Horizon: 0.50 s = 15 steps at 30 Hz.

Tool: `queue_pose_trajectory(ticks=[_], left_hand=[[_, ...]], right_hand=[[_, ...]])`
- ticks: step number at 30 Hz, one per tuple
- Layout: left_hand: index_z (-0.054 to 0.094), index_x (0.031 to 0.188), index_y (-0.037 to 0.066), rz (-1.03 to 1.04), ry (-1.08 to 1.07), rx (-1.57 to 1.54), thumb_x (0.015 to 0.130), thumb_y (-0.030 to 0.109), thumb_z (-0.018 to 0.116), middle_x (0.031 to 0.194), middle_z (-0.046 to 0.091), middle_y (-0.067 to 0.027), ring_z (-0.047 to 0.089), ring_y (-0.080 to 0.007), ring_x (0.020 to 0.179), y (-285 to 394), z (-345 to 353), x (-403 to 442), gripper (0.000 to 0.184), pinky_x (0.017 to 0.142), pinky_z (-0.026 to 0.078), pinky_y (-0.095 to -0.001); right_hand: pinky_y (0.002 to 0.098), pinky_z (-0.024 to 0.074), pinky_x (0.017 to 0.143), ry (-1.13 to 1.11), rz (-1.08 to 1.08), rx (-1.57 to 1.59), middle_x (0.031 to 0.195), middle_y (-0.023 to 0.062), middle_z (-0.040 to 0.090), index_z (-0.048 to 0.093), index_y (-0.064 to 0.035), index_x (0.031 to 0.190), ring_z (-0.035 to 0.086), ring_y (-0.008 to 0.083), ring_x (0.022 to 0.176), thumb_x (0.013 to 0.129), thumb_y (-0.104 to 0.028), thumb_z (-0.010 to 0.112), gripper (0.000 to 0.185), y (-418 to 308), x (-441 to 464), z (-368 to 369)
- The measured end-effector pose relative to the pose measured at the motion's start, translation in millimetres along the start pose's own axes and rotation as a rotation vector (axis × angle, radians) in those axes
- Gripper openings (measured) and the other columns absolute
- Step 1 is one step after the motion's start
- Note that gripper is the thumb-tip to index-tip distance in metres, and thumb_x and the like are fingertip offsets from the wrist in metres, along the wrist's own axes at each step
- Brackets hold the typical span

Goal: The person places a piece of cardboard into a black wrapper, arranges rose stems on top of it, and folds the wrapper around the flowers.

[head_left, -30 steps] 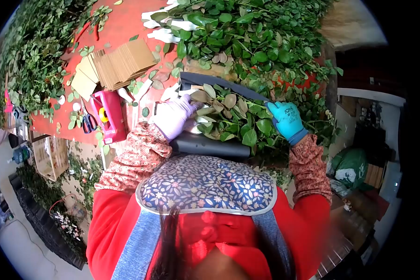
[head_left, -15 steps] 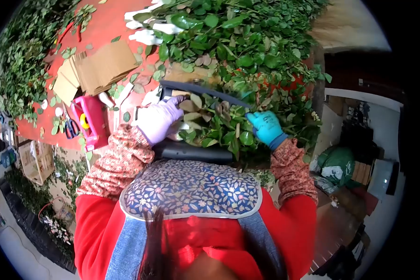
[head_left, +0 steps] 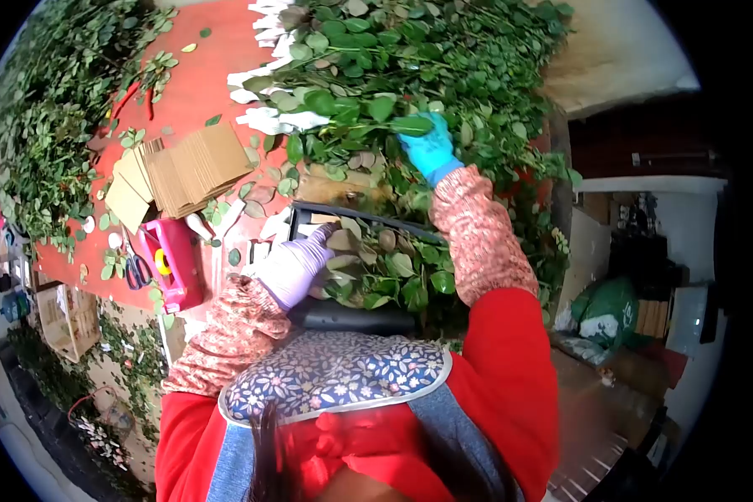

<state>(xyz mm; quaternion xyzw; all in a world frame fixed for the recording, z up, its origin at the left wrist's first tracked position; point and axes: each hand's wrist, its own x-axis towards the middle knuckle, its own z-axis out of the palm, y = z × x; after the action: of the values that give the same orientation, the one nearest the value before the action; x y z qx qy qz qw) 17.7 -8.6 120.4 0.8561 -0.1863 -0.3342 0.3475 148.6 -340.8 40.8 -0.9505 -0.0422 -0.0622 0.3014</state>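
Observation:
My left hand [head_left: 291, 269], in a lavender glove, lies at the left end of a black trough [head_left: 351, 320]. Its fingers press over the near end of a bunch of leafy stems [head_left: 397, 266] lying in the trough; the fingers' undersides are hidden. Farther forward, my right hand [head_left: 431, 152], in a turquoise glove, reaches into the big heap of leafy stems [head_left: 443, 67]. Its fingers are closed among the leaves, around a leafy stem partly covering the glove. White sleeve-like wraps [head_left: 280, 121] cover the left ends of the heaped stems.
Brown cardboard sheets [head_left: 197, 167] lie stacked on the red table [head_left: 213, 50]. Beside them are a pink tape dispenser [head_left: 176, 276] and scissors [head_left: 137, 269]. Another pile of foliage [head_left: 38, 125] covers the table's left side. A green sack [head_left: 604, 308] stands at right.
My right hand has left the bunch in the trough and moved forward and left into the large heap. My left hand stays on the trough's bunch. The view has shifted slightly.

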Motion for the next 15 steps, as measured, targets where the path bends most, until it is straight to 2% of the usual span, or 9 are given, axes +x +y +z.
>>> queue_pose_trajectory(ticks=[1, 2, 3, 8, 9, 11, 13, 14, 15], left_hand=[[0.058, 0.129, 0.008, -0.005, 0.009, -0.019, 0.084, 0.011, 0.066, 0.081, 0.066, -0.0133, 0.064, -0.0287, 0.064, -12.1, 3.6, 2.1, 0.047, 0.058, 0.051, -0.0364], [0.057, 0.130, 0.009, 0.184, 0.132, 0.063, 0.085, 0.014, 0.065, 0.076, 0.065, -0.0136, 0.063, -0.0293, 0.062, -27.5, 15.5, 2.2, 0.046, 0.058, 0.051, -0.0371], [0.055, 0.132, 0.009, 0.235, 0.154, 0.169, 0.085, 0.014, 0.065, 0.075, 0.064, -0.0147, 0.063, -0.0299, 0.063, -20.7, 12.2, -2.2, 0.049, 0.058, 0.051, -0.0385], [0.054, 0.133, 0.012, 0.194, 0.183, 0.257, 0.093, 0.030, 0.055, 0.064, 0.062, -0.0139, 0.061, -0.0301, 0.056, -19.2, 23.0, 2.6, 0.044, 0.051, 0.046, -0.0435], [0.046, 0.139, 0.007, 0.049, -0.022, 0.327, 0.097, 0.025, 0.051, 0.074, 0.063, -0.0198, 0.064, -0.0348, 0.068, 0.0, 7.9, 3.1, 0.047, 0.062, 0.049, -0.0444], [0.052, 0.135, 0.010, 0.264, 0.251, 0.330, 0.094, 0.031, 0.054, 0.066, 0.063, -0.0139, 0.062, -0.0306, 0.055, -25.6, 31.9, 5.7, 0.046, 0.051, 0.046, -0.0435], [0.049, 0.136, 0.008, 0.232, 0.201, 0.362, 0.095, 0.030, 0.053, 0.065, 0.063, -0.0128, 0.061, -0.0315, 0.054, -18.2, 25.6, 3.4, 0.047, 0.050, 0.046, -0.0449], [0.051, 0.135, 0.009, 0.219, 0.240, 0.436, 0.095, 0.029, 0.053, 0.065, 0.063, -0.0124, 0.061, -0.0315, 0.054, -8.9, 20.2, -4.2, 0.045, 0.050, 0.046, -0.0446], [0.052, 0.133, 0.009, 0.208, 0.285, 0.509, 0.096, 0.029, 0.052, 0.066, 0.063, -0.0120, 0.062, -0.0314, 0.055, -2.8, 15.2, -10.1, 0.042, 0.050, 0.046, -0.0443]], right_hand=[[0.0405, 0.0528, 0.071, 0.051, -0.063, -0.056, 0.089, 0.0119, 0.067, 0.065, -0.0103, 0.107, 0.064, 0.0291, 0.079, 0.085, -0.018, 0.066, 0.023, -4.5, -0.2, -9.6], [0.0392, 0.0534, 0.069, 0.104, -0.122, -0.114, 0.087, 0.0116, 0.067, 0.066, -0.0100, 0.106, 0.064, 0.0296, 0.077, 0.085, -0.018, 0.065, 0.023, -10.8, -0.4, -19.7], [0.0414, 0.0529, 0.068, 0.094, -0.414, -0.675, 0.087, 0.0123, 0.069, 0.070, -0.0105, 0.097, 0.065, 0.0331, 0.079, 0.081, -0.022, 0.069, 0.020, -41.9, -0.9, -50.7], [0.0434, 0.0500, 0.064, 0.323, -0.555, -0.559, 0.089, 0.0147, 0.068, 0.064, -0.0064, 0.121, 0.065, 0.0330, 0.075, 0.079, -0.008, 0.067, 0.042, -50.5, -27.8, -140.5], [0.0436, 0.0494, 0.064, 0.324, -0.532, -0.550, 0.089, 0.0145, 0.067, 0.063, -0.0062, 0.124, 0.064, 0.0329, 0.074, 0.079, -0.005, 0.066, 0.045, -70.7, -37.2, -159.6], [0.0426, 0.0489, 0.063, 0.174, -0.589, -0.217, 0.086, 0.0138, 0.066, 0.060, -0.0057, 0.127, 0.062, 0.0328, 0.071, 0.078, 0.001, 0.065, 0.049, -122.1, -47.8, -180.8], [0.0419, 0.0489, 0.061, -0.053, -0.561, -0.286, 0.084, 0.0122, 0.066, 0.058, -0.0068, 0.130, 0.063, 0.0319, 0.070, 0.077, 0.002, 0.064, 0.053, -174.9, -73.4, -196.4], [0.0406, 0.0482, 0.059, -0.249, -0.416, -0.276, 0.082, 0.0105, 0.065, 0.059, -0.0075, 0.125, 0.063, 0.0307, 0.070, 0.078, 0.000, 0.064, 0.048, -191.2, -82.1, -193.5], [0.0406, 0.0487, 0.059, -0.333, -0.501, -0.380, 0.082, 0.0096, 0.066, 0.062, -0.0084, 0.118, 0.064, 0.0297, 0.071, 0.080, -0.003, 0.063, 0.039, -199.3, -93.3, -190.3]])
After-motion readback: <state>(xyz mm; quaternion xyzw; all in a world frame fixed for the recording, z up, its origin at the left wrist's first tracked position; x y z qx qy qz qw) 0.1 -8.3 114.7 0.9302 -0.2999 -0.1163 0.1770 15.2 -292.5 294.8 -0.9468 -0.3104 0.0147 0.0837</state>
